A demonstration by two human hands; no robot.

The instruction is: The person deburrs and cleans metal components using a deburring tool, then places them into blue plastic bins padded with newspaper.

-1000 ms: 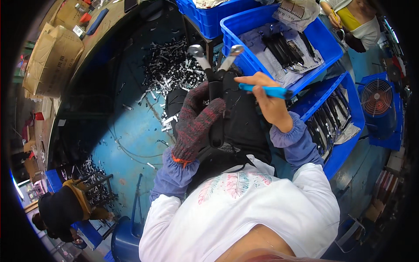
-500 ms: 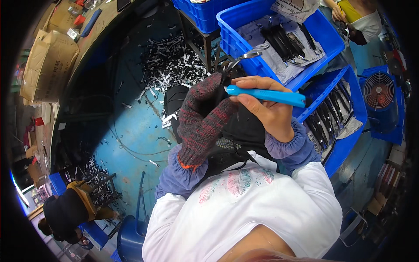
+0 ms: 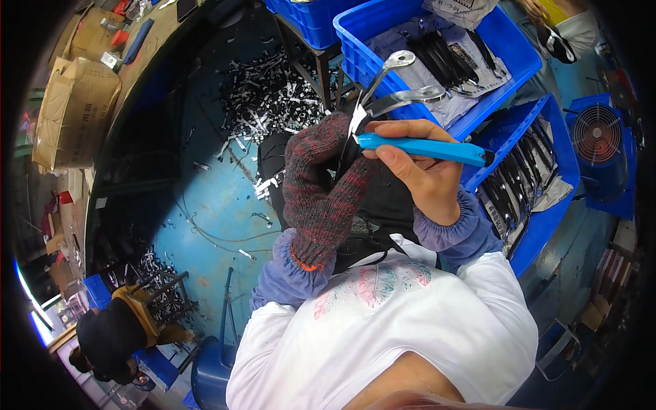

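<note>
My left hand [image 3: 318, 181], in a dark grey and red knitted glove, is closed round a black part with shiny metal arms. Two curved metal arms [image 3: 400, 100] of this part stick out beyond the fingers, and a white strip [image 3: 357, 117] shows at their base. Bare and closed, my right hand [image 3: 427, 174] grips a slim blue-handled knife [image 3: 424, 147]. The knife's front end meets the part beside the glove's fingertips; its blade cannot be made out. The part's lower portion is hidden in the glove.
At upper right, a blue crate [image 3: 348, 51] holds black parts on wrapping; another blue crate [image 3: 523, 256] holds more. Black and white scraps [image 3: 287, 96] litter the floor ahead. A cardboard box [image 3: 78, 113] sits far left. A fan [image 3: 596, 137] stands right. Other people are at lower left and upper right.
The shiny arms have swung up and spread into clearer view, and a white strip now shows at their base. The knife stays against the part.
</note>
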